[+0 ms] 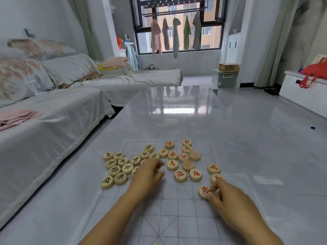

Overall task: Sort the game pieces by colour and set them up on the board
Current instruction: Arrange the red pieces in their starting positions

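A thin translucent board (177, 209) with a printed grid lies on the glossy table. Round wooden pieces are scattered over its far half. Several black-lettered pieces (120, 167) cluster at the left, and several red-lettered pieces (178, 161) lie in the middle and right. Two pieces (188, 165) show blank faces. My left hand (147, 175) rests over pieces in the middle, fingers curled, and hides some of them. My right hand (228, 193) pinches a red-lettered piece (203, 191) at the right side of the board.
The grey glossy table (230, 129) stretches far ahead and to the right. A small blue object (312, 128) lies near its right edge. A sofa with white covers (53, 121) runs along the left side.
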